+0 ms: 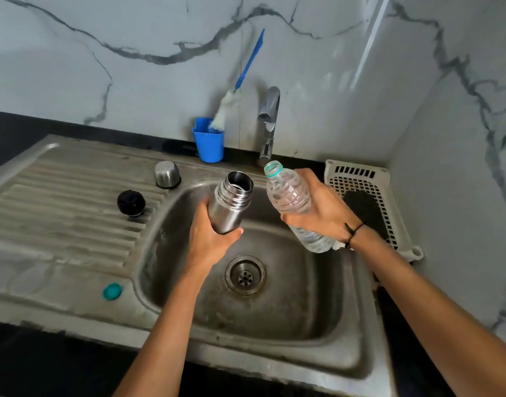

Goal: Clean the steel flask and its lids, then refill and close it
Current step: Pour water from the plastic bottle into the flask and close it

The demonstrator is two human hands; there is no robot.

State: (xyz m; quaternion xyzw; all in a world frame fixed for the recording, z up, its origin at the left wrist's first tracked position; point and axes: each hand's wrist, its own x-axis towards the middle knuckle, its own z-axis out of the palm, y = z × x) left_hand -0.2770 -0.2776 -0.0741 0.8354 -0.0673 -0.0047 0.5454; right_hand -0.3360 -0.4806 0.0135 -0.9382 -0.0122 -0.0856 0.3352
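Left grip point(210, 236) wrapped around lower body of steel flask point(228, 204), thumb across the base; flask held over sink point(274, 310), long axis tilted, open mouth up and toward the right. Right grip point(317, 207) curled around clear plastic bottle point(289, 193), uncapped, neck pointing up and left, base down by the right wrist. Bottle mouth just beside flask mouth, slightly higher, to the right of left grip; not touching. Judged step: refill. Coming move turns on bringing bottle neck over flask opening and tipping further; the narrow flask mouth leaves little margin, spill likely to land in sink. Water visible in lower part of bottle; none seen flowing. Left of left grip, on the ribbed draining board: steel cup lid point(167, 174) inverted, black inner stopper point(131, 203) nearer, both well apart from flask. Teal bottle cap point(112, 291) below left grip, on sink rim. Beyond both grips: tap point(270, 121), blue cup point(209, 143) with bottle brush point(221, 113). White basket point(369, 202) right of right grip, on worktop. Nothing between the two mouths.
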